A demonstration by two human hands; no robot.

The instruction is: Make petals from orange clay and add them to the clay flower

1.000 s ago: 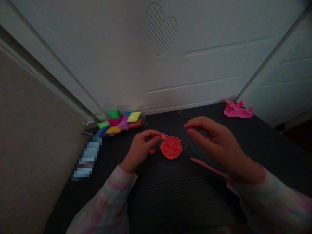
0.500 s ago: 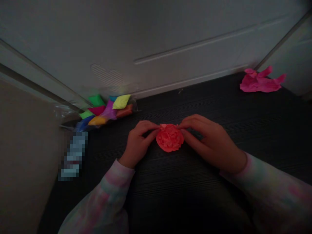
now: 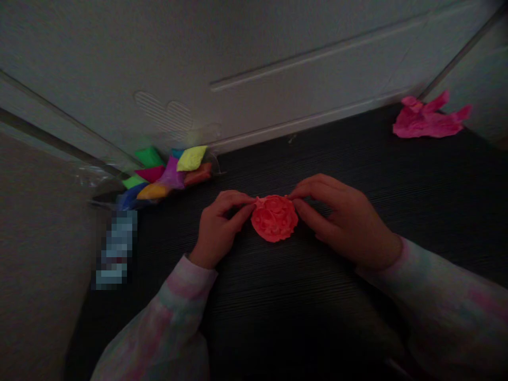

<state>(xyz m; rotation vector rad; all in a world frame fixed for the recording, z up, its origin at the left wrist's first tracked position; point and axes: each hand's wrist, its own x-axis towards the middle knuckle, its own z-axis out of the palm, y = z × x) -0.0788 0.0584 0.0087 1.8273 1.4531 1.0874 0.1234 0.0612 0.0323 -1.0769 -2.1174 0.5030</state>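
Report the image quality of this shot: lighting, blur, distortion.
Head view: dim and underexposed, with the dark table fading almost to black at the bottom; wide-angle bending slants the door edges; a pixelated patch hides something at left; the clay disc stays the brightest, sharpest spot.

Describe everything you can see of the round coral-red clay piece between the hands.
The round coral-red clay piece is a flattish, roughly circular form with a slightly ragged edge and a small point at its upper left. Its top is covered in swirled, petal-like folds, giving it a rose-like look, and its surface looks like soft modelling clay. It sits on the dark ribbed tabletop, with the fingers of the left hand and right hand touching opposite edges.
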